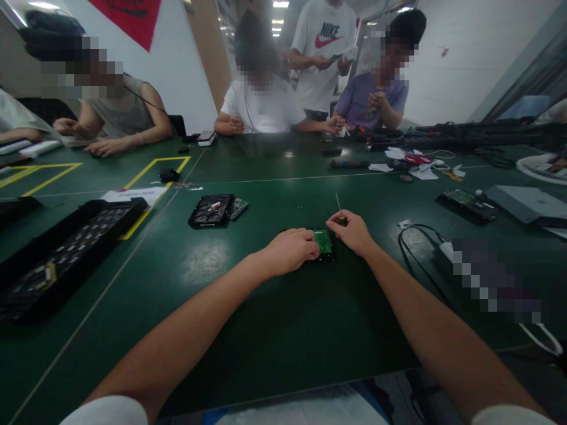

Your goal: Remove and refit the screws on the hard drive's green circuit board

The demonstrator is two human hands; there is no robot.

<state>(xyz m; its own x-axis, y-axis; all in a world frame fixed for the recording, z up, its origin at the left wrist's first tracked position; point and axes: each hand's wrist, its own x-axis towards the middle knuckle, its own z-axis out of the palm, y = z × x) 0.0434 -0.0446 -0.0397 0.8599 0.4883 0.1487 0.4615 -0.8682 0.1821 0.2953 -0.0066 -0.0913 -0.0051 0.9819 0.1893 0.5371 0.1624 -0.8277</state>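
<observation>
My left hand (293,251) lies over a hard drive (328,258), its fingers curled down on the left part; my thumb is hidden. A green circuit board (324,239) shows on top of the drive, to the right of those fingers. Just beyond the drive's right edge, my right hand (353,232) is closed around a small screwdriver (342,221). Its thin shaft points up and away from the drive. Farther left on the table sits another black drive (210,210), with a loose circuit board (240,208) beside it.
A long black tray (80,251) with small parts stands on the green table (248,336) at the left. At the right are a drive with a board (468,205), a grey box (527,203) and a cable (420,260). Several people sit or stand across the table.
</observation>
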